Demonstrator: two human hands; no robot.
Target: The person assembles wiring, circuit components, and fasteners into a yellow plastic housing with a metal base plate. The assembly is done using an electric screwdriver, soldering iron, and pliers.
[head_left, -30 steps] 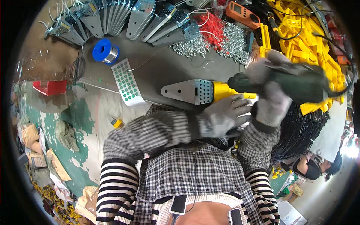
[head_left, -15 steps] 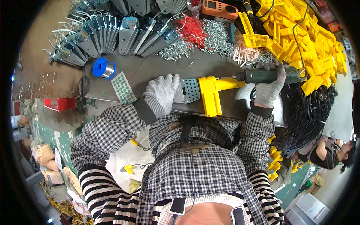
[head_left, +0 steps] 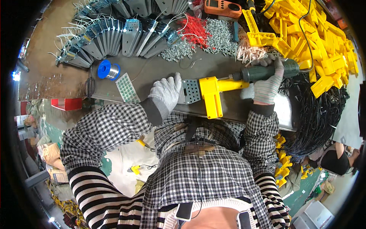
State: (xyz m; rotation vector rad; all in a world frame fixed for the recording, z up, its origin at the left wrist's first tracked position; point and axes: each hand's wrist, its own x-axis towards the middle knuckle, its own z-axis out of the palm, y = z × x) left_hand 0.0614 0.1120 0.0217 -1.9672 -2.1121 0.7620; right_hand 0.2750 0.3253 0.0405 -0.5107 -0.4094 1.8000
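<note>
My left hand (head_left: 166,92), in a grey glove, is closed on the end of a flat grey metal plate (head_left: 190,91) with a perforated face. A yellow plastic handle-shaped part (head_left: 211,100) is joined to the plate's right end. My right hand (head_left: 265,88), also gloved, is wrapped around a dark green electric screwdriver (head_left: 257,72) lying nearly level. Its bit points left along the upper side of the yellow part; where the tip meets it is too small to make out.
Grey metal plates with white wires (head_left: 103,38) stand in rows at the back left. Piles of silver screws (head_left: 219,36), red pieces (head_left: 195,30) and yellow plastic parts (head_left: 328,49) lie behind. A solder spool (head_left: 108,70) and green-dotted sheet (head_left: 127,88) sit left; black cables (head_left: 320,114) hang right.
My right hand and the screwdriver have moved left, bringing the screwdriver's nose closer to the yellow part. My left hand still holds the plate in nearly the same place.
</note>
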